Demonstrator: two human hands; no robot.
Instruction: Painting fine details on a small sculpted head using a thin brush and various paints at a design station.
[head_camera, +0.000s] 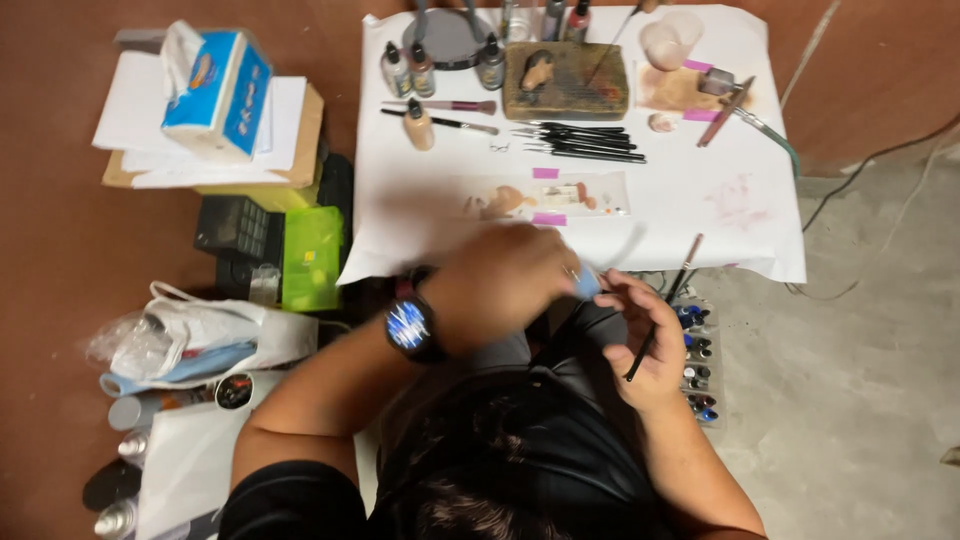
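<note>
Your left hand (505, 285) closes its fingers around a small blue object (587, 283), keeping it steady. Your right hand (645, 345) pinches a thin brush (665, 305), angled toward the object.

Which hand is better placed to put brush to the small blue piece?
Right. The right hand holds a thin paintbrush beside the small blue piece, which the left hand grips.

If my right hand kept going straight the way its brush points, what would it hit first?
Probably the edge of the white paper sheet: the brush in the right hand aims up toward it. Depth is hard to judge.
</note>
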